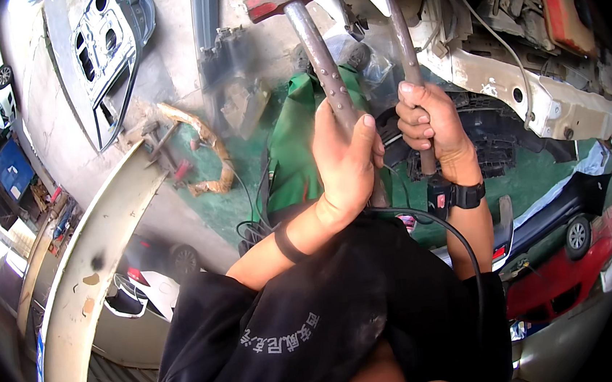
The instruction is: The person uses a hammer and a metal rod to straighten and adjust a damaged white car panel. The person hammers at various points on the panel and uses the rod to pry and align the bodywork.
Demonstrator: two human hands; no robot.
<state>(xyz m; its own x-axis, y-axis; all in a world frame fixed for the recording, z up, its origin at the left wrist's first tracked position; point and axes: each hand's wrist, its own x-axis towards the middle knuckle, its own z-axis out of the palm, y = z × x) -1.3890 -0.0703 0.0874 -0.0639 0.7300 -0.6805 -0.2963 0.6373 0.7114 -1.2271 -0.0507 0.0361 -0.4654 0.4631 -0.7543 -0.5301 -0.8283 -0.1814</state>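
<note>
My left hand [345, 155] is wrapped round the handle of a sledgehammer [317, 52]. Its worn red head points away from me, at the far end of a brown handle studded with small bumps. In my right hand [430, 116] a long brownish metal bar [401, 33] is gripped in a fist. The bar runs roughly alongside the hammer handle, and its lower end shows below the fist. Its far end passes by a white panel, and I cannot make out whether it touches. A black band sits on my left forearm and a dark device on my right wrist.
A cream car body rail [508, 89] with a hanging cable stands at the right. Bumper parts [483, 139] lie on the green floor. A bare door shell [107, 41] lies far left, near torn tan trim [207, 145]. A curved cream beam [80, 269] rises at left.
</note>
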